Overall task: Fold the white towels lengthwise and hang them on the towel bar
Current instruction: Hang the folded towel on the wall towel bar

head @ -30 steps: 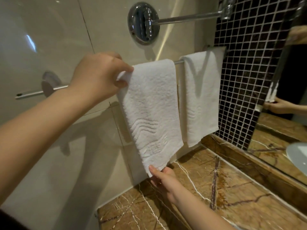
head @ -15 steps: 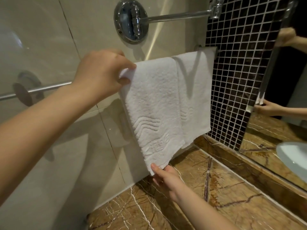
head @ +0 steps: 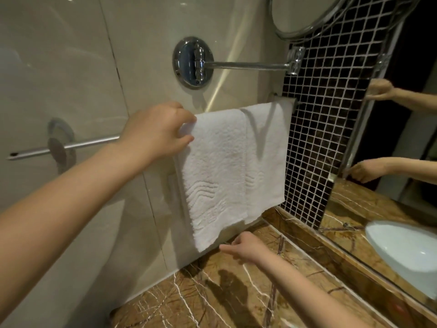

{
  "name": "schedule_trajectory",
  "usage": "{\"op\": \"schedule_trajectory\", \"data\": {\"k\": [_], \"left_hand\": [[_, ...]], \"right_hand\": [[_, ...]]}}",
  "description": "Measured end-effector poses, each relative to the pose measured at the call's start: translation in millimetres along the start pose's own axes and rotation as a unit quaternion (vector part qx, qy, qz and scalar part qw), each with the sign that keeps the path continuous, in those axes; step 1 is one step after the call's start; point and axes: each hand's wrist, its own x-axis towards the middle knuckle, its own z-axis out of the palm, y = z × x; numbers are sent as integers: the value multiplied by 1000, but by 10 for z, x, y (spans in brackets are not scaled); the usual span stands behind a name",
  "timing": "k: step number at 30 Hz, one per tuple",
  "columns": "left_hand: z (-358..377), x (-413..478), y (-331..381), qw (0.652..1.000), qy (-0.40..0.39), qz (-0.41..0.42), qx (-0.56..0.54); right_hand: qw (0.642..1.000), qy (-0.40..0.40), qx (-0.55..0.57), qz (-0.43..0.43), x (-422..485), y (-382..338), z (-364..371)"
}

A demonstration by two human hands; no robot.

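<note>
1. Bathroom corner. Cream wall tiles fill the left and centre of the frame, with dark mosaic tiles (head: pixel 319 138) right of centre and a mirror (head: pixel 402 138) at the right edge. A brown marbled bench (head: pixel 236 304) runs along the bottom, and a white basin (head: pixel 402 247) shows at lower right.
2. Towel bar (head: pixel 78 145): a bare chrome length is visible at middle left. The rest is hidden under cloth. A chrome wall mount (head: pixel 192 62) with a long arm sits above it, upper centre.
3. Two white towels hang on the bar, both folded into narrow strips. The farther towel (head: pixel 267 157), right of centre, hangs flat beside the mosaic. The nearer towel (head: pixel 212 176), centre frame, overlaps the farther one's left edge, and its lower hem slants.
4. Left hand (head: pixel 156 131): at the nearer towel's upper left corner, with fingers and thumb pinching the cloth where it crosses the bar.
5. Right hand (head: pixel 246 249): low centre, just under the nearer towel's lower hem, fingers loosely extended and holding nothing. Cannot tell whether a fingertip touches the hem.
6. Step in hand (judgement): hanging is done for both towels, and this is the final straightening of the nearer one.
7. Next move (judgement): ease the nearer towel leftward along the bar to clear the overlap, then level its hem with its neighbour's. Pull lightly, since cloth may slide off the smooth bar.
</note>
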Motion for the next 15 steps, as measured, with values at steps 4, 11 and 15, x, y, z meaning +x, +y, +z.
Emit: {"op": "schedule_trajectory", "data": {"k": [4,11,15], "left_hand": [[-230,-114,112,1000,12,-14,8],[-816,-256,209,995,92,-29,-33],[-848,-443,137,992,109,-17,-58]], "right_hand": [[939,236,-229,-103,-519,-555,-681],[790,486,-292,-235,-1422,-1535,-1341],[786,504,-301,-192,-1625,-1592,-1182]]}}
